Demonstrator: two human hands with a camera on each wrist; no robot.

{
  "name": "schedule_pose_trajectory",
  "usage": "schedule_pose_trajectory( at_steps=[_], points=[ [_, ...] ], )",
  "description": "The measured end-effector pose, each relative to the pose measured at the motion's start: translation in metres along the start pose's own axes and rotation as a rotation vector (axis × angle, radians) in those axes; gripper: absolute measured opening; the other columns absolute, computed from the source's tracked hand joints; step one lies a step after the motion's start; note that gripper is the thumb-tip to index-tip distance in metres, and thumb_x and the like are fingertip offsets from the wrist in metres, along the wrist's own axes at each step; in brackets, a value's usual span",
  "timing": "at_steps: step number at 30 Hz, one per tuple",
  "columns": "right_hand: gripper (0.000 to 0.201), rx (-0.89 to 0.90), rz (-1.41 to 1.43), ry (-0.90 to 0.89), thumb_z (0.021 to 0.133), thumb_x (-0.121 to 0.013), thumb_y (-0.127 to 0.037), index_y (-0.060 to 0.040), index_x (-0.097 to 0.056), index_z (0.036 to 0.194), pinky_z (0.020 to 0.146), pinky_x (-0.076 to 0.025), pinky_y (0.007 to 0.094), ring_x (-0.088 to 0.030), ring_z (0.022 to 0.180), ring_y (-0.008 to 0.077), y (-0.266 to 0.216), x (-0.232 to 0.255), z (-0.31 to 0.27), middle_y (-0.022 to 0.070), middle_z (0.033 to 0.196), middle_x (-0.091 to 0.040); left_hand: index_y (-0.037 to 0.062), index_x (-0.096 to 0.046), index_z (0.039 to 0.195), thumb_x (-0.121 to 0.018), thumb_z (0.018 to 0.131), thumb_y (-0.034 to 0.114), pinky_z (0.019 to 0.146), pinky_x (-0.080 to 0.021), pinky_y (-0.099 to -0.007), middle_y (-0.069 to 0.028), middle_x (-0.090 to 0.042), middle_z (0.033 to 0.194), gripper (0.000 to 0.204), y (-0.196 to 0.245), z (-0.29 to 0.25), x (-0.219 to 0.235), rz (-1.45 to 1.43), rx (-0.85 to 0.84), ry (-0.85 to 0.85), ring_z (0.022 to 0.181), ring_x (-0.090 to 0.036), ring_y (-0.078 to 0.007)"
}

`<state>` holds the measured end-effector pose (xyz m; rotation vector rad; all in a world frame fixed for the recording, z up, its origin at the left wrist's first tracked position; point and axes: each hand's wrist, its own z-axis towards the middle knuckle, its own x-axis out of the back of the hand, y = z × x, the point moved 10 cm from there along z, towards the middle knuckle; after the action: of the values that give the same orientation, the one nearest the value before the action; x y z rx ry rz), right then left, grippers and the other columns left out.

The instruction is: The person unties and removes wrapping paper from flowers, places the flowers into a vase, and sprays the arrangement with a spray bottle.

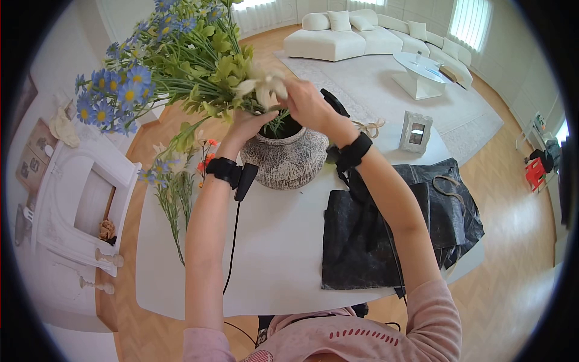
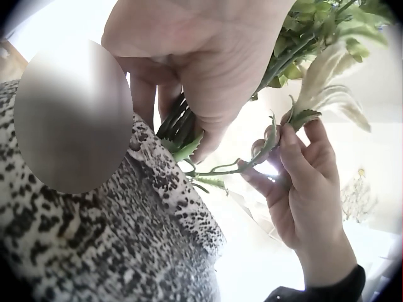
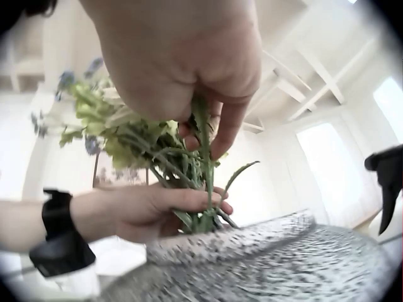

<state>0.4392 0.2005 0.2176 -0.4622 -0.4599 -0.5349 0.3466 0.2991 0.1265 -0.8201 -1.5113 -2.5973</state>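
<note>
A speckled grey-white vase (image 1: 283, 163) stands on the white table, its dark mouth facing up. Right at its rim, my left hand (image 1: 246, 128) grips a bunch of stems with blue flowers (image 1: 129, 90) and green leaves, which leans out to the left. My right hand (image 1: 312, 108) pinches the green stem of a white flower (image 2: 330, 85) just below its petals. That stem (image 3: 206, 141) runs down to the left hand's fingers in the right wrist view. The lower stem ends are hidden behind the vase rim in that view.
Loose flower stems (image 1: 172, 211) lie on the table's left side. Black sheeting (image 1: 368, 241) with a cord on it covers the right side of the white table (image 1: 271, 253). Behind it stands a picture frame (image 1: 415, 133). A black cable (image 1: 234, 241) hangs from the left wrist.
</note>
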Motion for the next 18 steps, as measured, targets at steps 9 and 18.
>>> schedule_pose_trajectory(
  at_steps=[9, 18],
  points=[
    [0.011, -0.146, -0.1, 0.121, 0.078, -0.049, -0.002, 0.0005, -0.043, 0.087, 0.056, -0.042, 0.0396, -0.055, 0.067, 0.0375, 0.029, 0.002, 0.025, 0.019, 0.071, -0.056, 0.0044, -0.049, 0.115, -0.071, 0.071, 0.019, 0.078, -0.042, -0.0254, -0.0058, -0.062, 0.093, 0.051, -0.002, 0.003, -0.012, -0.203, 0.134, -0.115, 0.086, -0.056, -0.012],
    [0.026, 0.076, 0.15, 0.265, 0.074, -0.06, -0.003, -0.001, -0.056, 0.1, 0.06, -0.045, 0.0303, -0.054, 0.071, 0.0289, 0.008, 0.005, -0.006, 0.0137, 0.088, -0.053, 0.0068, -0.057, 0.107, -0.074, 0.069, 0.024, 0.084, -0.04, -0.0269, -0.0028, -0.057, 0.108, 0.045, -0.004, -0.018, 0.0, -0.039, 0.162, -0.119, 0.097, -0.051, -0.0134]
  ],
)
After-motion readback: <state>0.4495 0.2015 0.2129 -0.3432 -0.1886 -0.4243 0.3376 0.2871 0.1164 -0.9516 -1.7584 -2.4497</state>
